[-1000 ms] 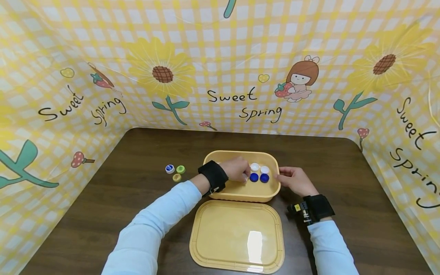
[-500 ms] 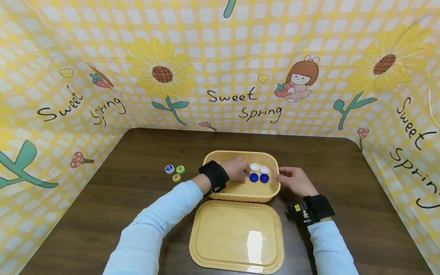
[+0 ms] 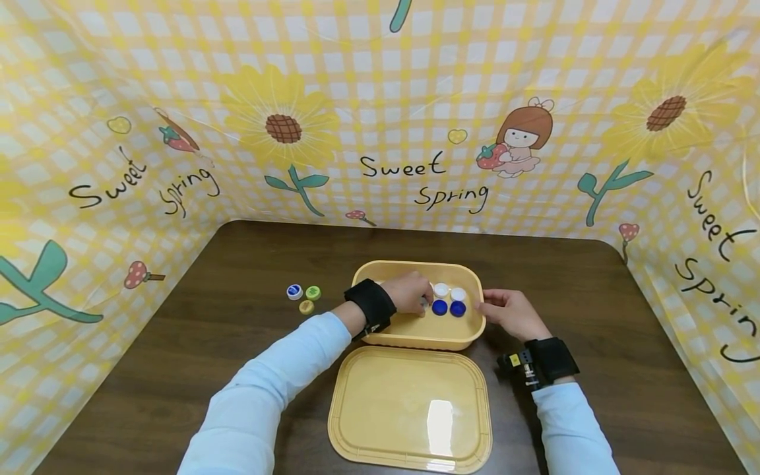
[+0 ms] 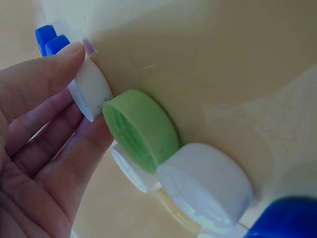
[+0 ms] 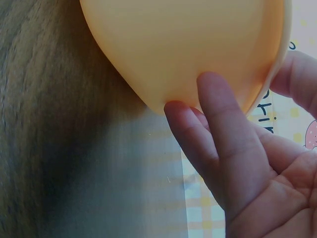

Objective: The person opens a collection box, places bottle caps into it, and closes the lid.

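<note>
A dark brown wooden tabletop (image 3: 178, 369) fills the lower part of the head view, enclosed at the back and both sides by a yellow-and-white checked cloth (image 3: 380, 86) printed with sunflowers, strawberries and the words "Sweet Spring". A pale yellow box (image 3: 419, 342) stands upright near the middle, and a flat lid (image 3: 392, 409) of similar colour lies just in front of it, carrying a bright patch of glare.

The left hand (image 3: 406, 293) reaches into the box, its thumb and fingers closed in a pinch on a white cap (image 4: 91, 89), which is tilted on edge. A green cap (image 4: 141, 131) leans just beside it, near the fingertips. On the far side of the box from that arm lie two white caps (image 3: 449, 292) and two blue caps (image 3: 448, 308). The right hand (image 3: 513, 315) grips the box's right end, thumb at the rim and fingers against the outer wall. Outside, to the left, three more caps (image 3: 305, 298) sit close together on the tabletop.

From the head camera, the left hand hides most of the pinched cap and whatever lies beneath. The left wrist view cuts off a blue cap at its lower right corner; a yellowish rim behind the others is blurred and mostly covered.
</note>
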Available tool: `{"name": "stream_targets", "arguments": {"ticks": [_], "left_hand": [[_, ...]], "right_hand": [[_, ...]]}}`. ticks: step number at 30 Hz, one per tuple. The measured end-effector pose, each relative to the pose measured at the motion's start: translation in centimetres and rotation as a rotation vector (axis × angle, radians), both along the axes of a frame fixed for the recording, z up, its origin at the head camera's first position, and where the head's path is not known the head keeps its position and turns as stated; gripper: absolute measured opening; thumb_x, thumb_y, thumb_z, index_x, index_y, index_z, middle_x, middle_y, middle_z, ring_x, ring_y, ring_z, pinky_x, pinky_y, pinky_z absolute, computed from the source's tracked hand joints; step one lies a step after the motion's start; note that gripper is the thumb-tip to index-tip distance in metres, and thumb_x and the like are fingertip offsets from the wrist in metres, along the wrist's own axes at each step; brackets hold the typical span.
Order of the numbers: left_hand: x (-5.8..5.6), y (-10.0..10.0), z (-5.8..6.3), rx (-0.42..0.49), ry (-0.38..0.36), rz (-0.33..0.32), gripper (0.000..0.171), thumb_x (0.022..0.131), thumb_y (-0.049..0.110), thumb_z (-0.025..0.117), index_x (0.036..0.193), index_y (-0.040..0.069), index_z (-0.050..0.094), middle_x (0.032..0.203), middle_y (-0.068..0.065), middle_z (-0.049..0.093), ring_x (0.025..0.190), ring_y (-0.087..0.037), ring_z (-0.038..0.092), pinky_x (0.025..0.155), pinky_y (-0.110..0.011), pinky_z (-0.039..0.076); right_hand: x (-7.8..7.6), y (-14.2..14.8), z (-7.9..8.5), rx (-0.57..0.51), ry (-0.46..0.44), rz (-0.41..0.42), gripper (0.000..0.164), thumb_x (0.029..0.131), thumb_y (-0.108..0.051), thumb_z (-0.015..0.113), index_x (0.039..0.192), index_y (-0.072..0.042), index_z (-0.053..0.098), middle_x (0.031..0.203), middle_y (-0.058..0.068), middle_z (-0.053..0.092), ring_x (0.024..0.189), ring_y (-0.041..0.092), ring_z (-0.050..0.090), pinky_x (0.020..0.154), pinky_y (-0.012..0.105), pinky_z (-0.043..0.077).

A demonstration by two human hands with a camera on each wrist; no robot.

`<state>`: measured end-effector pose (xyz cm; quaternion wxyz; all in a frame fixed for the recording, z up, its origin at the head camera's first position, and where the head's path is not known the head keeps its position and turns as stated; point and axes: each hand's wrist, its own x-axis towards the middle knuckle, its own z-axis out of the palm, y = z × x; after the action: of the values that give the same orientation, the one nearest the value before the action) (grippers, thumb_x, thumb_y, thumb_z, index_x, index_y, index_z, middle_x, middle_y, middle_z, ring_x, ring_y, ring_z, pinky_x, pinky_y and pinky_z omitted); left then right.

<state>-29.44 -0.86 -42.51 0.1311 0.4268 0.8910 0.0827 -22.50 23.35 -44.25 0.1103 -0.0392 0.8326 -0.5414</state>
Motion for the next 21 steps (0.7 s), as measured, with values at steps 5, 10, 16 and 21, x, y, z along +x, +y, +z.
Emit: {"name": "stream_targets", "arguments": {"ticks": [5,10,16,21], "left_hand": [[-0.02,0.02,-0.03,0.014,-0.017,0.007,0.021,0.077,0.01,0.082,0.097,0.007,0.077,0.1,-0.003,0.071,0.083,-0.013,0.059,0.073,-0.021,0.045],[-0.27,-0.07,-0.36,0.015,-0.011,0.003,0.022,0.077,0.011,0.083,0.098,0.007,0.077,0.099,-0.002,0.071,0.084,-0.013,0.06,0.073,-0.02,0.045],[-0.11,-0.08,-0.14,0.002,-0.016,0.016,0.023,0.077,0.012,0.082,0.099,0.007,0.077,0.098,-0.001,0.071,0.083,-0.012,0.058,0.073,-0.02,0.044],[-0.05,-0.03,-0.06,-0.004,-0.013,0.013,0.022,0.078,0.013,0.082,0.097,0.007,0.076,0.095,0.0,0.07,0.079,-0.011,0.055,0.071,-0.02,0.042]], "right_hand": [[0.0,-0.01,-0.02,-0.002,-0.003,-0.001,0.045,0.095,-0.014,0.063,0.13,0.013,0.052,0.113,0.025,0.064,0.094,0.025,0.066,0.079,0.035,0.055],[0.01,-0.03,0.02,-0.003,0.002,0.0,0.045,0.095,-0.013,0.063,0.13,0.013,0.052,0.114,0.025,0.063,0.094,0.026,0.066,0.079,0.036,0.055],[0.12,-0.05,0.19,-0.004,-0.004,0.003,0.045,0.094,-0.014,0.063,0.13,0.013,0.052,0.115,0.026,0.063,0.096,0.027,0.066,0.08,0.037,0.054],[0.15,0.02,0.13,-0.013,-0.009,0.001,0.046,0.094,-0.014,0.063,0.13,0.013,0.052,0.115,0.025,0.063,0.096,0.027,0.066,0.081,0.037,0.054]]}}
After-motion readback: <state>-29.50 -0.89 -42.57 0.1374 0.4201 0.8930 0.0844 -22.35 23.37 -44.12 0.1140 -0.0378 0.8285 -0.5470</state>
